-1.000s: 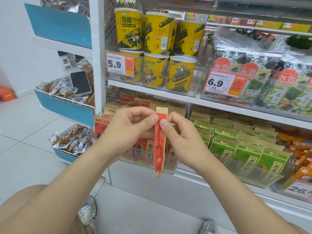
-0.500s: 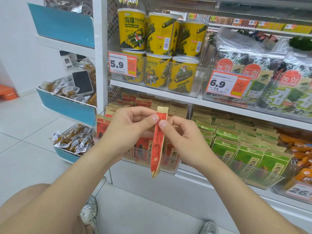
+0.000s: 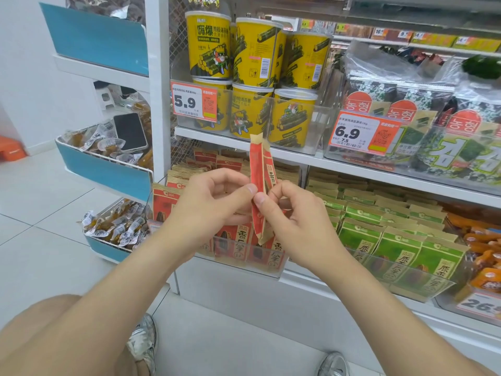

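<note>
Currently both hands meet on one red packet (image 3: 257, 164), held upright and edge-on. The left hand (image 3: 214, 202) pinches its middle with thumb against curled fingers, and the right hand (image 3: 295, 221) pinches the same stretch from the other side, so the two thumb tips nearly touch. A second printed face shows just behind the red edge. It may be a fold or another packet pressed against the first; I cannot tell which.

The packet's top pokes up above the hands, near the front of the clear tray of yellow canisters (image 3: 292, 118). Its bottom hangs below them, in front of the clear bin (image 3: 271, 270) of matching red packets. Green packets (image 3: 393, 248) sit beyond the right hand.

Slipping is the main risk, I think. The grip is only a narrow pinch on a smooth flat pouch, so if one thumb eases off while the hands adjust, the packet could twist and drop to the floor (image 3: 217, 335) beneath the hands. If there are two packets, the rear one could slide out unnoticed. Lowering it carelessly could also crumple the front row in the bin, and lifting it further might knock the tray above.
</note>
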{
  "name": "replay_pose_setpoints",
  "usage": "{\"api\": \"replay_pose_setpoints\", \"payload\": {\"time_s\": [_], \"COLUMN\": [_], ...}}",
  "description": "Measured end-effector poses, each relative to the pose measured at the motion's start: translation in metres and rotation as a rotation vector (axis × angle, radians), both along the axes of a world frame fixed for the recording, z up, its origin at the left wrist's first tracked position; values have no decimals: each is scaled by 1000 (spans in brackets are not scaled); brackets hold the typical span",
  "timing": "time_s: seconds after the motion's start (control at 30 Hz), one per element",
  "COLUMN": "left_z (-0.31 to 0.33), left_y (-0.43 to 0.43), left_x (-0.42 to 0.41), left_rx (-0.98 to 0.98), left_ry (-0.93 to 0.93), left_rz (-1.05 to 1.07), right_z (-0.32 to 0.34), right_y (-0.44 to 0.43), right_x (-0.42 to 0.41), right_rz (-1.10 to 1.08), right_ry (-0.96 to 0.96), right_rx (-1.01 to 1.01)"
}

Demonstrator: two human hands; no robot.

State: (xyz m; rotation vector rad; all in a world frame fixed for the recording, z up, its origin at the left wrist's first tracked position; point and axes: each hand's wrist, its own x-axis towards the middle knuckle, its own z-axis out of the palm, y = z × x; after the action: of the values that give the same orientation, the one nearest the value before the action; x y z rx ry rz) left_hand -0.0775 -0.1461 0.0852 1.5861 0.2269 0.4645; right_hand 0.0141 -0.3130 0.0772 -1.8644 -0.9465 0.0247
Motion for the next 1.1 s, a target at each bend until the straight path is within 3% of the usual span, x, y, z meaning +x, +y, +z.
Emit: {"api": "replay_pose_setpoints", "payload": {"time_s": [0.23, 0.53, 0.73, 0.87, 1.1], "left_z": [-1, -2, -1, 2, 0], "left_y": [-1, -2, -1, -3, -1], "left_x": [-4, -2, -3, -4, -4], "left_rx": [192, 46, 19, 5, 218], "left_ry": [12, -5, 0, -4, -61], "left_rz": [-90, -120, -43, -17, -49], "right_z": [1, 2, 3, 3, 5], "right_y": [2, 1, -7, -8, -10], "right_x": [6, 11, 19, 21, 22], "right_rz": [-68, -61, 39, 102, 130], "right_ry": [8, 45, 27, 63, 117], "right_rx": [54, 87, -133, -105, -77]}}
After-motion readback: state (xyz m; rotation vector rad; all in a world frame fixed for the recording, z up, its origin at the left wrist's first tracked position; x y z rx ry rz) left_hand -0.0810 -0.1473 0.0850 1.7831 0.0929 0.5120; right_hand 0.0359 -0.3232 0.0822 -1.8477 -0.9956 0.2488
